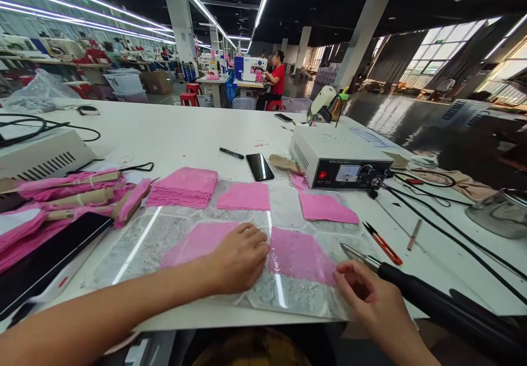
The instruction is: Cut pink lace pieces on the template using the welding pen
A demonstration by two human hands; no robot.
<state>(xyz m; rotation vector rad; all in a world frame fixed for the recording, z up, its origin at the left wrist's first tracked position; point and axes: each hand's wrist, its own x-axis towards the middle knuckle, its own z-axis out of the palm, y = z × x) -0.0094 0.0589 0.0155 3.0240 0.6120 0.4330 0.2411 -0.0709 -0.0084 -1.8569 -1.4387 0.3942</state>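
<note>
My left hand [240, 256] rests knuckles-up on a pink fabric square [193, 242], fingers curled and pressed at its right edge on a glossy patterned mat [135, 245]. Beside it lies a lacy pink square [298, 253]. My right hand [368, 300] sits at that square's lower right corner with fingers curled; a black tool with a metal tip [415, 289] runs over it, and I cannot tell whether the hand grips it. A stack of pink squares [183, 186] and two single squares [244, 196] [326, 208] lie farther back.
A white control box [341, 163] with cables stands right of the mat. A phone [259, 166], a pen [231, 153], red snips [382, 242], pink fabric rolls [66, 190] and a dark tablet [45, 259] lie around. A person in red sits far behind.
</note>
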